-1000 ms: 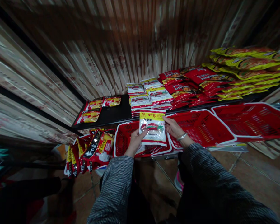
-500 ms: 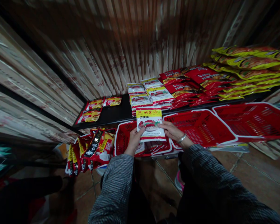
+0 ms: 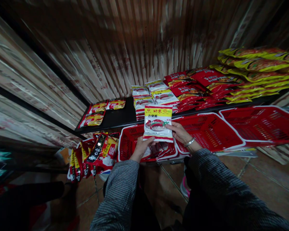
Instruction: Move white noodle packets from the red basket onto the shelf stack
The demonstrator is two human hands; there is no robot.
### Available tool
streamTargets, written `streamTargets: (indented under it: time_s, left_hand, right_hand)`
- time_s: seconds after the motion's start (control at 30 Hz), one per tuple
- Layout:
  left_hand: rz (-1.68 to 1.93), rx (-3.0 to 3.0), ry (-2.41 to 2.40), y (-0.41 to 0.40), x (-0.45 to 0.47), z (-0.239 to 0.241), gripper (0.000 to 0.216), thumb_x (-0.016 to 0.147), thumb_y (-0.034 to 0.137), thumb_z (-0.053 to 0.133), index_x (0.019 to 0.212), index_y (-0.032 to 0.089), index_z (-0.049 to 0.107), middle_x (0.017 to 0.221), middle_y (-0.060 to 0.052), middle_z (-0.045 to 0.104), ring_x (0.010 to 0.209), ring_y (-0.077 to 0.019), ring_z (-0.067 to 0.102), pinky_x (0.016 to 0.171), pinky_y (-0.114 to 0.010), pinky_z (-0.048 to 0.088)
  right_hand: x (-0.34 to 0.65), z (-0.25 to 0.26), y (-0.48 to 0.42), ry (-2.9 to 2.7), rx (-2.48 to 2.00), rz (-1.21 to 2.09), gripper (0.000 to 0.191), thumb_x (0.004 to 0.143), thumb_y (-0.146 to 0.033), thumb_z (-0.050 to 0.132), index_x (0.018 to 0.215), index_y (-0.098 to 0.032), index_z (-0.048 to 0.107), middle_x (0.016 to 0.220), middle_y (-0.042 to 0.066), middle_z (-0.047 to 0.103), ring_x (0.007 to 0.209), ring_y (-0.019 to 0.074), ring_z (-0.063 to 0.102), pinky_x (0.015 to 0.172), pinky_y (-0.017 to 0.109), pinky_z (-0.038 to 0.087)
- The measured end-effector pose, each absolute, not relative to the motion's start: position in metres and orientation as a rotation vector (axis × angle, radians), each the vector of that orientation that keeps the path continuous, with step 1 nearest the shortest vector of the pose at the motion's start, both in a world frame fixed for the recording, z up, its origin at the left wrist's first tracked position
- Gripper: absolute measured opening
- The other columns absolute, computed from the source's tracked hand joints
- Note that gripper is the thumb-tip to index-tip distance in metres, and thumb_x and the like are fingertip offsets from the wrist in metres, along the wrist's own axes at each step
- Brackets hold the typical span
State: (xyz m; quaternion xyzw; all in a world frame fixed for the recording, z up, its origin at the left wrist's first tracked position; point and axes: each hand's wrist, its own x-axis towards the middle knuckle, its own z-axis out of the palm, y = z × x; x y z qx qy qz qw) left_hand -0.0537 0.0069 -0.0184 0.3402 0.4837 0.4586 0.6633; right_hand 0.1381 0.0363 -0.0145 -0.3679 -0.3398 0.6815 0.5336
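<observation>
A white, yellow and red instant noodle packet (image 3: pixel 158 123) is held up, front side showing, over a red basket. The fingers of my right hand (image 3: pixel 180 132) are closed on its right edge, thumb on the front; a silver bracelet circles that wrist. My left hand (image 3: pixel 142 147) grips the lower left edge, with its thumb along the bottom. Below the packet, the red basket (image 3: pixel 128 142) with a white rim holds several packets, partly hidden. Behind it, matching noodle packets (image 3: pixel 164 96) lie in stacks on the black shelf (image 3: pixel 120 116).
Red packets (image 3: pixel 189 88) and yellow packets (image 3: pixel 260 65) are piled farther right on the shelf. Two more red baskets (image 3: pixel 207 133) stand in front of it. At the left, red and yellow bags (image 3: pixel 103 152) fill another basket. Another person's dark-clothed leg (image 3: pixel 36 195) shows at lower left.
The noodle packet has shifted slightly right and up. My left hand has slid from the packet's left side down to its lower edge; my right hand keeps hold of the right edge.
</observation>
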Motion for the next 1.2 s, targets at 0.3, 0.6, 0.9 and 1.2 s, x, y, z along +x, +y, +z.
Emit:
streamTargets:
  time_s: [0.3, 0.6, 0.9, 1.2]
  left_hand:
    - [1.070, 0.753, 1.033, 0.003, -0.053, -0.015, 0.047, 0.045, 0.035, 0.088, 0.083, 0.011, 0.072, 0.086, -0.011, 0.075, 0.078, -0.0227, 0.070, 0.070, -0.032, 0.055]
    - [1.090, 0.764, 1.097, 0.000, -0.052, -0.011, 0.047, 0.049, 0.041, 0.085, 0.082, 0.011, 0.070, 0.080, -0.011, 0.074, 0.074, -0.0231, 0.069, 0.062, -0.030, 0.054]
    - [1.109, 0.735, 0.993, 0.010, -0.065, -0.013, 0.050, 0.055, 0.051, 0.079, 0.086, 0.012, 0.072, 0.085, -0.010, 0.074, 0.083, -0.0255, 0.069, 0.070, -0.034, 0.055]
    - [1.208, 0.661, 1.118, 0.011, -0.058, -0.005, 0.053, 0.047, 0.039, 0.086, 0.090, 0.010, 0.071, 0.084, -0.011, 0.075, 0.080, -0.0271, 0.069, 0.077, -0.038, 0.054]
  right_hand:
    - [0.137, -0.017, 0.038, -0.811, -0.886, 1.662, 0.034, 0.056, -0.030, 0.082, 0.086, -0.020, 0.071, 0.086, 0.004, 0.076, 0.084, 0.0232, 0.071, 0.084, 0.038, 0.054]
    - [0.134, -0.016, 0.036, -0.794, -0.879, 1.693, 0.037, 0.054, -0.033, 0.083, 0.086, -0.019, 0.071, 0.085, 0.005, 0.076, 0.083, 0.0244, 0.071, 0.083, 0.039, 0.054]
    - [0.148, -0.018, 0.039, -0.811, -0.898, 1.643, 0.034, 0.056, -0.029, 0.082, 0.087, -0.019, 0.072, 0.085, 0.004, 0.076, 0.079, 0.0219, 0.071, 0.081, 0.037, 0.055]
    - [0.134, -0.015, 0.027, -0.957, -0.878, 1.851, 0.034, 0.058, -0.024, 0.082, 0.089, -0.017, 0.072, 0.083, 0.004, 0.076, 0.069, 0.0168, 0.070, 0.070, 0.029, 0.055]
